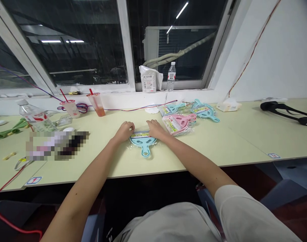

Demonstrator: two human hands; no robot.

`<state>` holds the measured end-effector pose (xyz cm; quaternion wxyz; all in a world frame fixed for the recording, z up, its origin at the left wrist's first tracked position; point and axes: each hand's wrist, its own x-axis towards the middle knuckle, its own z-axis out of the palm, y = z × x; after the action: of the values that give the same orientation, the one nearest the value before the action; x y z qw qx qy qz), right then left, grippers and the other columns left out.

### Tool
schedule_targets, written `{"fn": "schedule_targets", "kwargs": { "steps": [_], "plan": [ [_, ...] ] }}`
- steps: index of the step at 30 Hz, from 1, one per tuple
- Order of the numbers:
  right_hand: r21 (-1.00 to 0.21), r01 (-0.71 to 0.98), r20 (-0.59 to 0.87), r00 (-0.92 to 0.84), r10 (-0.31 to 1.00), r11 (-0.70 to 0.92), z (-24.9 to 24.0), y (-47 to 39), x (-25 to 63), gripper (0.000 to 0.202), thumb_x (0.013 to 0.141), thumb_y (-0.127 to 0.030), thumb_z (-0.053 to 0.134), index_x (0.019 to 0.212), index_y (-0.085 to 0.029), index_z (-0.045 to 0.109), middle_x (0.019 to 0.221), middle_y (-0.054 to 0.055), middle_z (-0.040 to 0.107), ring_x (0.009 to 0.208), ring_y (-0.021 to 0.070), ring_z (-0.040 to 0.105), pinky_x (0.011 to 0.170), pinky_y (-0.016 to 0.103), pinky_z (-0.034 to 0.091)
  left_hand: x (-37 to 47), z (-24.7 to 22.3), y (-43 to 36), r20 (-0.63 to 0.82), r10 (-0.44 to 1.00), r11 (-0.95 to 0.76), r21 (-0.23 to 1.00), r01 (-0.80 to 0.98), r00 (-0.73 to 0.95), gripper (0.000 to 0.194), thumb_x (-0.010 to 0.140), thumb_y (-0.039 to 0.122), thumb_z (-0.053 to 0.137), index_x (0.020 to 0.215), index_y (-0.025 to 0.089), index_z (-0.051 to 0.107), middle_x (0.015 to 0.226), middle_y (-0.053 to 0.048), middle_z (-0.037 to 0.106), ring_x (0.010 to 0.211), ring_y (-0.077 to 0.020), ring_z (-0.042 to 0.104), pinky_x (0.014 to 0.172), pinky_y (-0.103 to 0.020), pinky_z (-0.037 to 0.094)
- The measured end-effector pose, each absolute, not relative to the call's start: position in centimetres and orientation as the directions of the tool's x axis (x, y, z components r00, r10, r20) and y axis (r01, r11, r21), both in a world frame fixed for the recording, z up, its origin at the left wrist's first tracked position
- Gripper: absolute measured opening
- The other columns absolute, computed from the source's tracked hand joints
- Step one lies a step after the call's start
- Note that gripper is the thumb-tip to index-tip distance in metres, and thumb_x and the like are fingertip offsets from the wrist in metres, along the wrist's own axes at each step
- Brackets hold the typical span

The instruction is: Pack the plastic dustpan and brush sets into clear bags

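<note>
A light blue mini dustpan-and-brush set (143, 143) in a clear plastic bag lies flat on the table, its handle pointing towards me. My left hand (125, 131) is closed, with curled fingers at the bag's far left corner. At the far right corner, my right hand (155, 128) has its fingers bent down and pressed on the bag's edge. My fingertips partly hide that edge and the printed label. Just to the right of my right hand lies a pink bagged dustpan set (180, 122), with light blue bagged sets (205, 111) behind it.
Two cups with red straws, one half full (99, 109), stand at the back left near a large bottle (34, 114). A water bottle (171, 77) and a wrapped packet (148, 80) stand on the windowsill. A tissue pack (228, 105) and a black strapped object (286, 111) lie right.
</note>
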<state>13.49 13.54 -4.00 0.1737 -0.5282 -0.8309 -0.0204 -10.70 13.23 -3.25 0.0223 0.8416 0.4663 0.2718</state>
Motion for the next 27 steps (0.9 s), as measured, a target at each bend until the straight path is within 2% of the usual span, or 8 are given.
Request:
{"fn": "schedule_targets", "kwargs": {
  "steps": [3, 6, 10, 13, 16, 19, 21, 27],
  "plan": [
    [-0.067, 0.912, 0.308, -0.368, 0.877, 0.406, -3.7, 13.5, 13.7, 0.045, 0.086, -0.008, 0.059, 0.130, -0.015, 0.066, 0.125, 0.018, 0.060, 0.122, 0.0319, 0.050, 0.104, 0.042, 0.042, -11.3, -2.8, 13.3, 0.440, 0.760, -0.608, 0.225, 0.761, 0.478, 0.014, 0.089, 0.017, 0.053, 0.094, 0.021, 0.065, 0.092, -0.008, 0.065, 0.096, -0.0263, 0.056, 0.083, -0.037, 0.045],
    [-0.021, 0.920, 0.286, -0.369, 0.884, 0.391, -3.2, 13.2, 14.0, 0.029, 0.089, -0.011, 0.059, 0.113, -0.018, 0.073, 0.121, 0.016, 0.062, 0.115, 0.0304, 0.055, 0.100, 0.041, 0.044, -11.9, -2.3, 13.3, 0.453, 0.720, -0.644, 0.155, 0.749, 0.526, 0.020, 0.094, 0.020, 0.051, 0.102, 0.020, 0.069, 0.095, -0.009, 0.066, 0.099, -0.0270, 0.056, 0.087, -0.039, 0.045],
    [-0.001, 0.927, 0.323, -0.354, 0.878, 0.374, -2.9, 12.8, 13.9, 0.029, 0.091, -0.014, 0.060, 0.117, -0.017, 0.070, 0.124, 0.017, 0.061, 0.112, 0.0291, 0.058, 0.090, 0.037, 0.047, -12.1, -1.5, 13.1, 0.479, 0.664, -0.675, 0.054, 0.736, 0.574, 0.026, 0.098, 0.021, 0.048, 0.103, 0.018, 0.073, 0.097, -0.012, 0.067, 0.098, -0.0271, 0.056, 0.090, -0.041, 0.046],
    [0.013, 0.930, 0.365, -0.347, 0.864, 0.368, -2.9, 12.6, 13.9, 0.035, 0.090, -0.014, 0.062, 0.125, -0.017, 0.066, 0.124, 0.017, 0.062, 0.112, 0.0292, 0.058, 0.089, 0.037, 0.047, -11.9, -1.1, 12.7, 0.475, 0.642, -0.684, 0.002, 0.729, 0.601, 0.030, 0.096, 0.019, 0.048, 0.105, 0.019, 0.077, 0.098, -0.012, 0.067, 0.097, -0.0270, 0.057, 0.090, -0.042, 0.047],
    [0.013, 0.930, 0.384, -0.343, 0.857, 0.367, -3.0, 12.6, 14.0, 0.035, 0.090, -0.013, 0.061, 0.124, -0.017, 0.067, 0.121, 0.016, 0.065, 0.109, 0.0290, 0.058, 0.089, 0.037, 0.045, -11.6, -0.9, 12.2, 0.436, 0.658, -0.699, 0.050, 0.713, 0.614, 0.031, 0.093, 0.017, 0.051, 0.103, 0.021, 0.080, 0.098, -0.010, 0.068, 0.097, -0.0257, 0.060, 0.088, -0.040, 0.049],
    [0.019, 0.929, 0.381, -0.349, 0.856, 0.370, -3.0, 12.8, 14.2, 0.028, 0.090, -0.011, 0.057, 0.112, -0.017, 0.073, 0.115, 0.015, 0.068, 0.108, 0.0282, 0.059, 0.092, 0.037, 0.043, -11.5, -0.7, 12.0, 0.377, 0.674, -0.718, 0.128, 0.684, 0.636, 0.032, 0.089, 0.015, 0.054, 0.100, 0.022, 0.083, 0.093, -0.008, 0.069, 0.091, -0.0234, 0.063, 0.083, -0.036, 0.050],
    [0.026, 0.927, 0.364, -0.357, 0.860, 0.374, -3.0, 12.8, 14.2, 0.028, 0.090, -0.010, 0.055, 0.108, -0.017, 0.075, 0.113, 0.015, 0.069, 0.108, 0.0278, 0.059, 0.094, 0.037, 0.042, -11.6, -0.5, 11.9, 0.359, 0.668, -0.729, 0.139, 0.670, 0.653, 0.033, 0.087, 0.014, 0.054, 0.100, 0.022, 0.083, 0.091, -0.008, 0.070, 0.089, -0.0229, 0.064, 0.082, -0.035, 0.050],
    [0.058, 0.932, 0.293, -0.359, 0.886, 0.358, -2.5, 12.5, 14.2, 0.032, 0.091, -0.011, 0.053, 0.112, -0.012, 0.078, 0.115, 0.019, 0.072, 0.114, 0.0286, 0.060, 0.097, 0.036, 0.044, -12.5, 0.4, 11.4, 0.348, 0.696, -0.703, 0.154, 0.694, 0.628, 0.039, 0.085, 0.013, 0.054, 0.109, 0.025, 0.084, 0.097, -0.008, 0.073, 0.095, -0.0230, 0.065, 0.087, -0.035, 0.051]
  ]
}}
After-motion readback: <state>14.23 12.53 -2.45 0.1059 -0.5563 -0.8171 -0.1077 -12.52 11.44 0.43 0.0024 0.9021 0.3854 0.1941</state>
